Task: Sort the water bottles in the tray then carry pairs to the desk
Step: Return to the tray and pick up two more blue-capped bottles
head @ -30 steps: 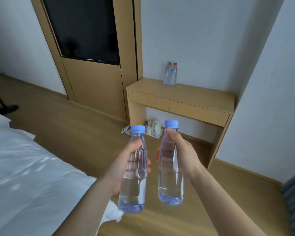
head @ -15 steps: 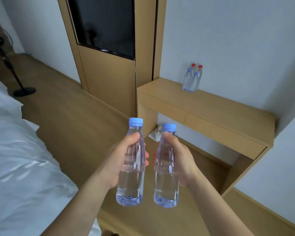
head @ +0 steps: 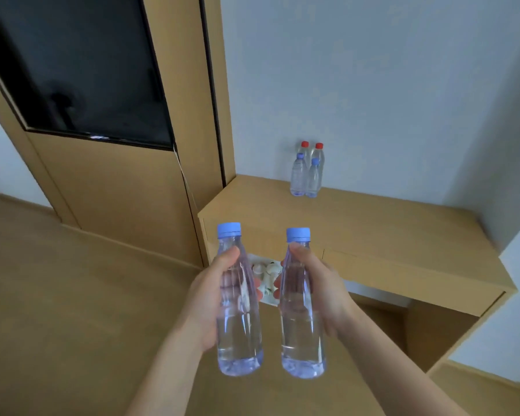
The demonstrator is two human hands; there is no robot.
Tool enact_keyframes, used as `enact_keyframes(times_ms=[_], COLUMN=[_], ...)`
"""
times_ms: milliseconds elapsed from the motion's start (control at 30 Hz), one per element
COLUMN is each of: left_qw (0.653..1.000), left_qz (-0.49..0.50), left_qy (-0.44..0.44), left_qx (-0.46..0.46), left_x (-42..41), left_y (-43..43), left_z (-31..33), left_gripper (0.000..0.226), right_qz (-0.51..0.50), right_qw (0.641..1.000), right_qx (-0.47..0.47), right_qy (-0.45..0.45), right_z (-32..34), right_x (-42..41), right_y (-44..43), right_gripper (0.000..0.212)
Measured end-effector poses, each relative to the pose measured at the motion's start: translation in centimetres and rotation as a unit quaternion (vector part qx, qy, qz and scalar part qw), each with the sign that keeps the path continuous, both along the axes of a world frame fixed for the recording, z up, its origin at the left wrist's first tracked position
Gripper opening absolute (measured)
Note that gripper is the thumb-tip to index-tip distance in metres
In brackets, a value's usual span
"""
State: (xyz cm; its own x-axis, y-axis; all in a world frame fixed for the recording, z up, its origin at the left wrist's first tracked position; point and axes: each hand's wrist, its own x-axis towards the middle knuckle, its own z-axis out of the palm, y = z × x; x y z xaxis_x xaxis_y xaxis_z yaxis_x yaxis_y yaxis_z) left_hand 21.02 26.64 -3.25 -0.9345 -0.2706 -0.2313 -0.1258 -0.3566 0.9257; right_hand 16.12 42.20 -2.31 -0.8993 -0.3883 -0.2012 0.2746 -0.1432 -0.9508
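Observation:
My left hand [head: 212,298] grips a clear water bottle with a blue cap [head: 237,319], held upright in front of me. My right hand [head: 324,295] grips a second blue-capped bottle [head: 300,325], upright and a little apart from the first. Ahead stands the wooden desk [head: 373,235] against the wall. At its back stand several bottles in a cluster [head: 307,172]: two with red caps behind, two with blue caps in front.
A white tray with cups [head: 267,280] sits on the floor under the desk, partly hidden by the bottles. A wooden wall panel with a dark TV screen [head: 81,73] is on the left. Wooden floor [head: 72,295] lies between me and the desk.
The desk has come closer and larger in view, and the bed has left the frame at the left. Both hands keep the same hold on their bottles.

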Motion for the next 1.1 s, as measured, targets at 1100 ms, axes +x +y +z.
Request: enact_keyframes(times_ms=[1100], left_qw=[0.9], left_qz=[-0.18], left_qy=[0.011], left_qx=[-0.398], left_x=[-59.5], left_y=[-6.7], left_z=[-8.3], left_gripper=[0.033], right_qz=[-0.196], right_qw=[0.952], right_qx=[0.222], right_qy=[0.073], right_z=[-9.9], right_x=[-54.8], right_y=[-4.6], right_gripper=[0.032])
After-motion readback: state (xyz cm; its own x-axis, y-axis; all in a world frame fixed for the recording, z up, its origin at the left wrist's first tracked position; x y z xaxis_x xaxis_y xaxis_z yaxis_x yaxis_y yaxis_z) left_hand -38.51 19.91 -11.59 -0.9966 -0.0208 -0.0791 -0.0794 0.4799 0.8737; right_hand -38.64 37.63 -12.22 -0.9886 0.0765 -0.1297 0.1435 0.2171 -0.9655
